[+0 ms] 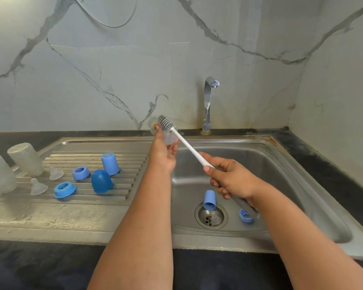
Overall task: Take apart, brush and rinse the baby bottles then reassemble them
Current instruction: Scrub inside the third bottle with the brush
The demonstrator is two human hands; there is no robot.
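The clear bottle [168, 137] is held up over the sink [281, 176], gripped round its body by the left hand [162, 152]; it looks light, thin and likely slippery when wet; the right hand [232, 180] grips the brush [166, 123] by its handle, the bristle head just beside the bottle.

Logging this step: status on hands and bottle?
Left hand grips clear bottle over sink. Right hand grips brush, head at bottle. Nothing blocking.

Home kitchen: steel sink [281, 155], tap [208, 101]
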